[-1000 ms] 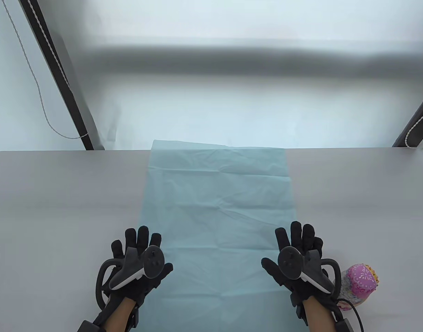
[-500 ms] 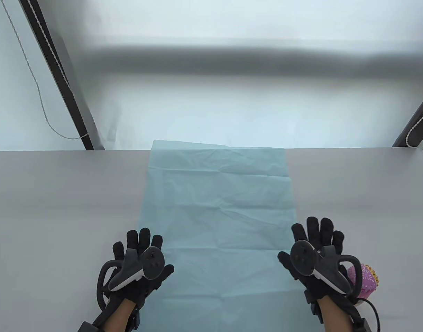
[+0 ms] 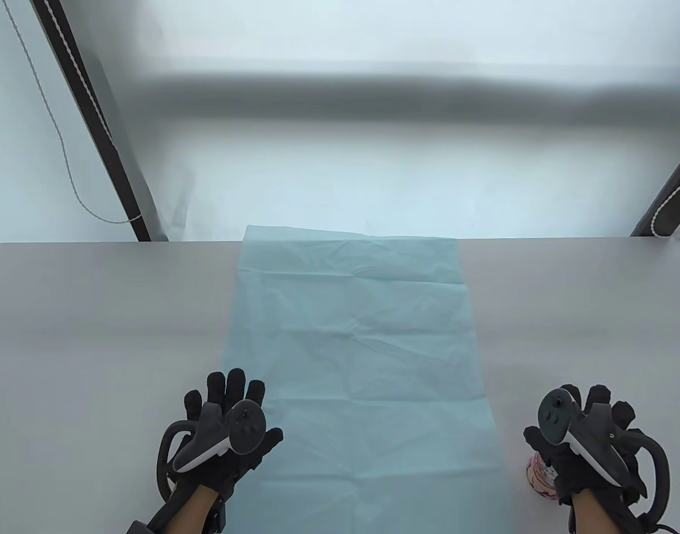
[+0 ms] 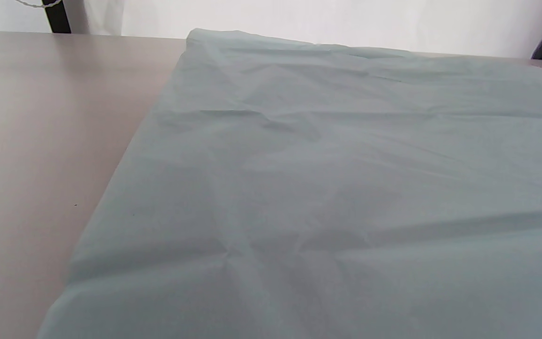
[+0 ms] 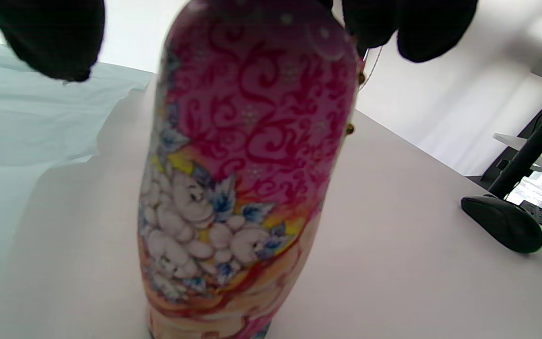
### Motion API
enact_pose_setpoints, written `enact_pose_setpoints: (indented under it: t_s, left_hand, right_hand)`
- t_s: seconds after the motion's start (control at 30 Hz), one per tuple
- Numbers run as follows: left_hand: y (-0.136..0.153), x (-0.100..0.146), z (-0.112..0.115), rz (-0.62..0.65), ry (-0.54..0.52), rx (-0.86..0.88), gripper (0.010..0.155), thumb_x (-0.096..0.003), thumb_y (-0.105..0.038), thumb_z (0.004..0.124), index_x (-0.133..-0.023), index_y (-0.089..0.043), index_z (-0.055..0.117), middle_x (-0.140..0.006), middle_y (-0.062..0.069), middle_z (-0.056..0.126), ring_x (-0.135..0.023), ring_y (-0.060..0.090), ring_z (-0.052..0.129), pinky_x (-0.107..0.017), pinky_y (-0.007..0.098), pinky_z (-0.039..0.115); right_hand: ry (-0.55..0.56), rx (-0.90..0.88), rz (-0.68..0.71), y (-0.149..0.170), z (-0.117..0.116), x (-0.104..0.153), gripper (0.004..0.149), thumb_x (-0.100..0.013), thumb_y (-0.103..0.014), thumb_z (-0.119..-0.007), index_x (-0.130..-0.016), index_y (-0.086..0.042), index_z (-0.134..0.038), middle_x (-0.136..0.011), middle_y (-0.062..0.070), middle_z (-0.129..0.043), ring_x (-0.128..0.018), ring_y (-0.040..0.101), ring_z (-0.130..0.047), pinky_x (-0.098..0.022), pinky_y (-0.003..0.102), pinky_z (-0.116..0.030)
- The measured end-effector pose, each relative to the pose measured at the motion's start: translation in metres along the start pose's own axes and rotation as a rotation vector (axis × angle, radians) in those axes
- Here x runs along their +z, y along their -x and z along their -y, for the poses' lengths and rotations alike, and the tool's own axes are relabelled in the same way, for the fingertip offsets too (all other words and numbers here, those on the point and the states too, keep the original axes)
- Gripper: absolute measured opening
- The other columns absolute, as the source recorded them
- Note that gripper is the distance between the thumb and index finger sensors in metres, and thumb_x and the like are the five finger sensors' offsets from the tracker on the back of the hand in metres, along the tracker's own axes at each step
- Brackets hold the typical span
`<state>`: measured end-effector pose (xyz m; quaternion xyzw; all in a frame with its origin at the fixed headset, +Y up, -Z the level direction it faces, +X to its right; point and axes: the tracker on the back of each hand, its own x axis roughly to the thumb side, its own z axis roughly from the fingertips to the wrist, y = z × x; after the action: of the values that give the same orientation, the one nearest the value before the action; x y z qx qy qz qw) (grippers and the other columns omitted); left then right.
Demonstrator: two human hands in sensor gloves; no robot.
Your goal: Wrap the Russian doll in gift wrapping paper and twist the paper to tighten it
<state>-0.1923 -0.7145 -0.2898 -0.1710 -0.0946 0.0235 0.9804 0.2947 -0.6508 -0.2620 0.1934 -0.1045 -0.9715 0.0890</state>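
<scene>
Just right of the gift wrapping paper (image 3: pixel 356 361), near its front corner, the Russian doll (image 5: pixel 247 160) stands upright on the table (image 3: pixel 95 311), off the sheet and not touching it. The right hand (image 3: pixel 581 439) is over the doll's head; the right wrist view shows the thumb at one side of the head and the fingertips (image 5: pixel 417 28) at the other, curled about it, but whether they already press the doll cannot be told. The left hand (image 3: pixel 226 434) lies flat with straight fingers on the paper's left edge, near the front, holding nothing.

The step in hand looks to be the first one: fetching the doll, with the wrapping itself not begun and the sheet lying spread and only lightly creased. The next move calls for a firm hold on the doll's rounded, glossy head, which may slip, then a lift and a short carry leftward onto the paper. The left hand pinning the sheet should keep it from sliding.
</scene>
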Motion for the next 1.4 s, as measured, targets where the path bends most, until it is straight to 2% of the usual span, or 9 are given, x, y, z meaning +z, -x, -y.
enact_pose_setpoints:
  t_s: [0.2, 0.33, 0.53, 0.77, 0.87, 1.0, 1.1, 1.23, 1.4]
  left_hand:
    - [0.001, 0.0, 0.001, -0.004, 0.01, 0.038, 0.087, -0.0549, -0.065, 0.054, -0.115, -0.021, 0.01, -0.123, 0.02, -0.003, -0.107, 0.049, -0.003, -0.066, 0.075, 0.006]
    - [0.0, -0.001, 0.003, 0.004, 0.013, 0.027, 0.087, -0.055, -0.065, 0.054, -0.115, -0.021, 0.01, -0.123, 0.02, -0.003, -0.107, 0.049, -0.003, -0.066, 0.075, 0.007]
    - [-0.001, -0.004, 0.006, 0.004, 0.04, 0.015, 0.087, -0.055, -0.065, 0.054, -0.115, -0.021, 0.01, -0.123, 0.02, -0.003, -0.107, 0.049, -0.002, -0.066, 0.075, 0.007]
    - [-0.001, -0.008, 0.01, 0.001, 0.068, 0.012, 0.087, -0.0549, -0.066, 0.054, -0.115, -0.021, 0.01, -0.123, 0.02, -0.003, -0.107, 0.05, -0.002, -0.066, 0.075, 0.007]
    - [-0.001, -0.01, 0.012, -0.003, 0.079, 0.01, 0.087, -0.0549, -0.066, 0.054, -0.115, -0.021, 0.01, -0.123, 0.02, -0.002, -0.108, 0.049, -0.002, -0.066, 0.075, 0.007]
    - [0.0, -0.014, 0.016, -0.002, 0.101, 0.016, 0.087, -0.0549, -0.066, 0.054, -0.115, -0.021, 0.01, -0.123, 0.02, -0.003, -0.107, 0.049, -0.002, -0.066, 0.075, 0.007]
    - [0.0, -0.016, 0.017, -0.003, 0.114, 0.022, 0.087, -0.0549, -0.065, 0.054, -0.115, -0.021, 0.01, -0.123, 0.02, -0.003, -0.107, 0.049, -0.003, -0.066, 0.075, 0.007]
    - [0.0, -0.018, 0.018, 0.0, 0.124, 0.029, 0.087, -0.0549, -0.065, 0.054, -0.115, -0.021, 0.01, -0.123, 0.02, -0.003, -0.107, 0.049, -0.003, -0.066, 0.075, 0.007]
    - [-0.001, -0.02, 0.018, 0.01, 0.132, 0.034, 0.086, -0.055, -0.065, 0.054, -0.115, -0.021, 0.01, -0.123, 0.02, -0.003, -0.107, 0.049, -0.003, -0.066, 0.075, 0.006]
  right_hand:
    - [-0.083, 0.063, -0.039, -0.001, -0.012, -0.007, 0.093, -0.055, -0.072, -0.079, -0.125, -0.022, -0.042, -0.128, 0.035, -0.049, -0.103, 0.055, -0.075, -0.065, 0.062, -0.08]
    - [-0.049, 0.086, -0.039, -0.003, -0.013, -0.008, 0.087, -0.053, -0.069, -0.083, -0.121, -0.023, -0.053, -0.12, 0.028, -0.069, -0.092, 0.047, -0.088, -0.055, 0.046, -0.088]
    - [-0.015, 0.045, -0.016, -0.002, -0.011, -0.011, 0.077, -0.051, -0.065, -0.088, -0.112, -0.022, -0.068, -0.108, 0.022, -0.082, -0.084, 0.045, -0.093, -0.053, 0.046, -0.089]
    - [0.186, 0.002, 0.063, -0.024, 0.05, 0.001, 0.078, -0.051, -0.063, -0.089, -0.112, -0.019, -0.067, -0.108, 0.023, -0.082, -0.084, 0.046, -0.091, -0.054, 0.048, -0.09]
    - [0.295, -0.148, 0.18, -0.048, 0.086, 0.009, 0.078, -0.052, -0.062, -0.089, -0.113, -0.019, -0.067, -0.108, 0.024, -0.081, -0.085, 0.047, -0.091, -0.054, 0.048, -0.091]
    - [0.38, -0.45, 0.313, -0.087, 0.105, 0.002, 0.079, -0.052, -0.062, -0.089, -0.113, -0.017, -0.066, -0.108, 0.025, -0.081, -0.085, 0.047, -0.091, -0.054, 0.048, -0.092]
    - [0.349, -0.653, 0.398, -0.118, 0.096, -0.014, 0.079, -0.052, -0.061, -0.089, -0.113, -0.016, -0.065, -0.108, 0.026, -0.08, -0.085, 0.048, -0.09, -0.055, 0.049, -0.092]
    - [0.204, -0.891, 0.508, -0.174, 0.059, -0.047, 0.079, -0.052, -0.059, -0.089, -0.113, -0.015, -0.064, -0.108, 0.027, -0.078, -0.086, 0.05, -0.088, -0.057, 0.05, -0.093]
    - [0.025, -1.034, 0.547, -0.212, 0.018, -0.076, 0.079, -0.053, -0.058, -0.088, -0.113, -0.014, -0.062, -0.11, 0.027, -0.075, -0.089, 0.05, -0.086, -0.06, 0.05, -0.092]
